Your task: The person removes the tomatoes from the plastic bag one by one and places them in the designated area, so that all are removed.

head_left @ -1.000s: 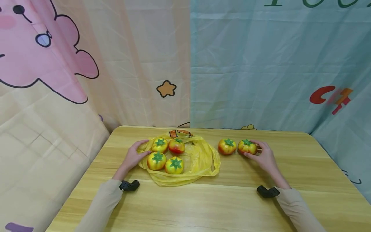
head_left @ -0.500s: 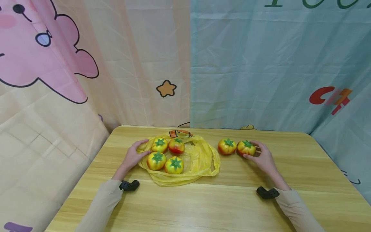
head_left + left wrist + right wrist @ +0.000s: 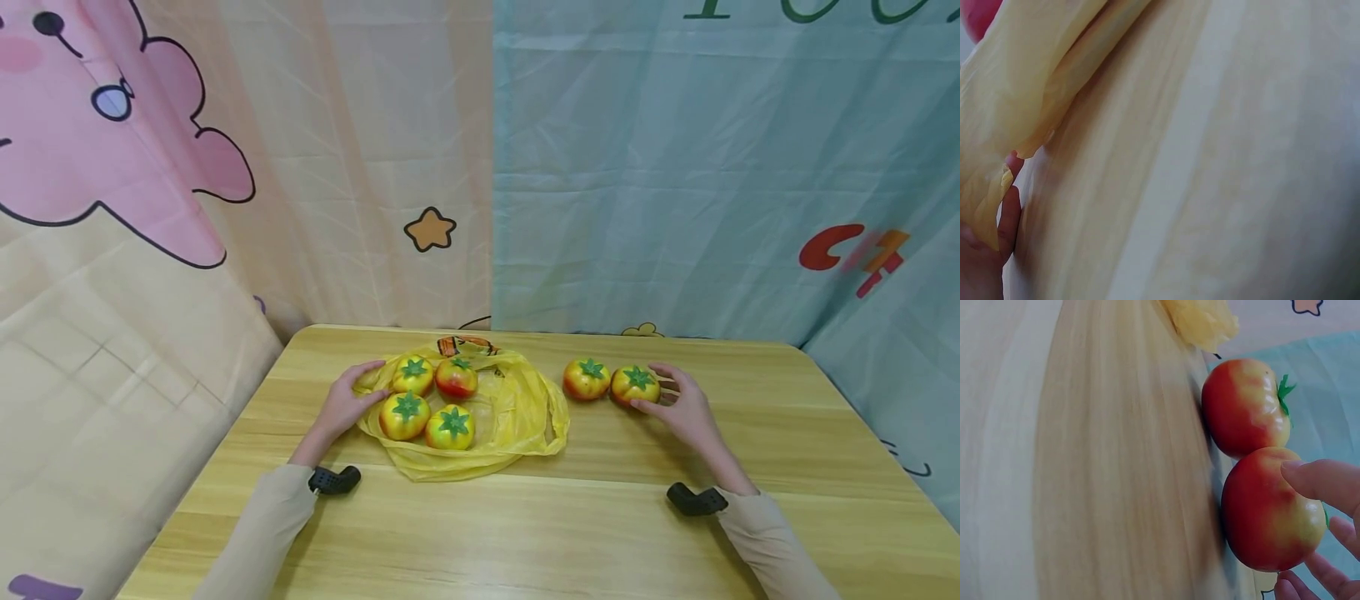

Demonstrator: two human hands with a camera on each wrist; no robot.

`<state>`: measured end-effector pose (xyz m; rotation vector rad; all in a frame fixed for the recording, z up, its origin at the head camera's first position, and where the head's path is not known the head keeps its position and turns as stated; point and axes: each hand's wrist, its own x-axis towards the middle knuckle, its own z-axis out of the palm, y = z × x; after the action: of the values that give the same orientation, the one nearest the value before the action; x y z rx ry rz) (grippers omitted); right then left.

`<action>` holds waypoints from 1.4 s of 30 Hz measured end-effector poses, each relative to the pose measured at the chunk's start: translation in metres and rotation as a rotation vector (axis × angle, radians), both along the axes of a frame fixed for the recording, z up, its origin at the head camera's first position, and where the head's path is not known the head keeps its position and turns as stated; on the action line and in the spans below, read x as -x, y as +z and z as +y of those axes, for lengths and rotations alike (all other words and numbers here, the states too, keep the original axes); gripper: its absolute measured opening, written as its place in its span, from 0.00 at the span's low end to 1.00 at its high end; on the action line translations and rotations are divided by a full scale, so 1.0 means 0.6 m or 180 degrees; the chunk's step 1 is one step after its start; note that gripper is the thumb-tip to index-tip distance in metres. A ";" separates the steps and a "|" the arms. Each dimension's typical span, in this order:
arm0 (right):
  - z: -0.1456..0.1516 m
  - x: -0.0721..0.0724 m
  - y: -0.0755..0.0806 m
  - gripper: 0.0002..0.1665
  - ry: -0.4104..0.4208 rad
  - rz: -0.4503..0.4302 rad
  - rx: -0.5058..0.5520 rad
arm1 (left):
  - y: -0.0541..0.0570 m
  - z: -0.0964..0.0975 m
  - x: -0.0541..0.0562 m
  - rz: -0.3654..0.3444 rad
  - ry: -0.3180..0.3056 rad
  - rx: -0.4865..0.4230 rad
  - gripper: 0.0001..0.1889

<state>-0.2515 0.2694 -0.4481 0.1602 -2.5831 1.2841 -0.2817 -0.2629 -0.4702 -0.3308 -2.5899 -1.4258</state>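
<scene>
My left hand [image 3: 351,402] holds the left rim of a yellow plastic bag [image 3: 517,417], its thin film draped over the fingers in the left wrist view. Several red-and-yellow tomatoes with green leafy tops lie on the bag, among them a front tomato [image 3: 450,427]; the left thumb lies close by another tomato [image 3: 405,417]. At the right, my right hand [image 3: 684,408] is spread loosely about the outer tomato [image 3: 634,387], its thumb overlapping the red skin in the right wrist view. The index finger stands apart from it. Beside it sits the inner tomato [image 3: 1244,406], right up against it.
The wooden table [image 3: 480,542] extends in front of both arms. A printed curtain [image 3: 637,192] hangs behind its far edge. A black wrist camera [image 3: 336,481] is worn on the left wrist, another black wrist camera [image 3: 696,500] on the right.
The outer tomato has shifted slightly left, up to the inner one. My right index finger has come away from it. The left hand and bag have stayed in place.
</scene>
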 end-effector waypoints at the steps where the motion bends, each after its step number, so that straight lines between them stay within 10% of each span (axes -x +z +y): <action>1: 0.000 -0.001 0.001 0.38 -0.0004 -0.0014 0.0000 | -0.001 0.000 0.000 0.0005 -0.0003 0.0004 0.27; 22: -0.014 -0.010 0.032 0.38 -0.0226 0.0239 0.0098 | 0.004 0.005 -0.004 -0.0061 0.0030 0.0038 0.27; 34: -0.058 -0.018 0.053 0.38 -0.0200 0.0696 0.0189 | 0.062 0.032 -0.041 -0.0077 -0.0001 0.0010 0.26; 42: -0.093 -0.023 0.061 0.36 -0.0103 0.0767 0.0172 | 0.025 0.014 -0.016 -0.0018 0.0000 -0.0042 0.27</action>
<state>-0.2375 0.2137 -0.4115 0.2457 -2.3370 1.2392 -0.2719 -0.2546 -0.4555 -0.3254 -2.5837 -1.4451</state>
